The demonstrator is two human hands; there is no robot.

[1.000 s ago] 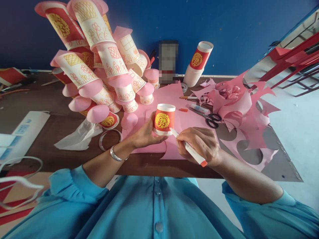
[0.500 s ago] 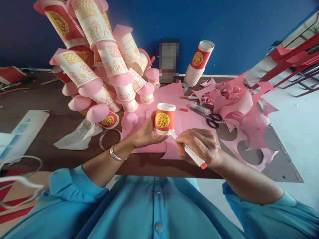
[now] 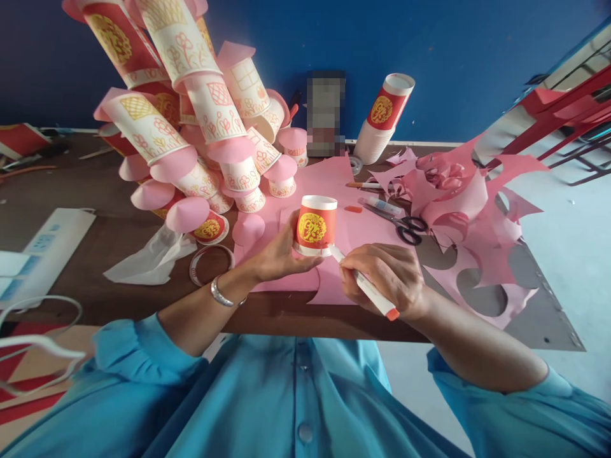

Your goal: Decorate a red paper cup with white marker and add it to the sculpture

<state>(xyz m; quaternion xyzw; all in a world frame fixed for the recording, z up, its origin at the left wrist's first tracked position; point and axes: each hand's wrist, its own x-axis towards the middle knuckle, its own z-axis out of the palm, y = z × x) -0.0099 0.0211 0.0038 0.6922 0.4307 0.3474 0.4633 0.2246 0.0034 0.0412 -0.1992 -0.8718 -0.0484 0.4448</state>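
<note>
My left hand (image 3: 282, 253) is wrapped round a red paper cup (image 3: 316, 226) with a yellow printed emblem and white bands at top and bottom. The cup is upright, its open rim facing up. In my right hand (image 3: 384, 277) is a white marker (image 3: 372, 294) with an orange end. Its tip is at the cup's lower white band, where small red marks show. Pink paper (image 3: 331, 175) lies on the table beneath my hands. An orange marker cap (image 3: 353, 208) rests on that paper, beyond my right hand.
At the left stands a tower of decorated paper cups (image 3: 217, 105) with pink paper cones. A cup stack (image 3: 382, 121) is by the blue wall. Scissors (image 3: 405, 228) and pink paper scraps (image 3: 456, 191) lie to the right. Tape (image 3: 212, 264) sits near my left wrist.
My right hand and the marker have shifted slightly to the right along the cup's lower band. The left hand still holds the cup in nearly the same place.
</note>
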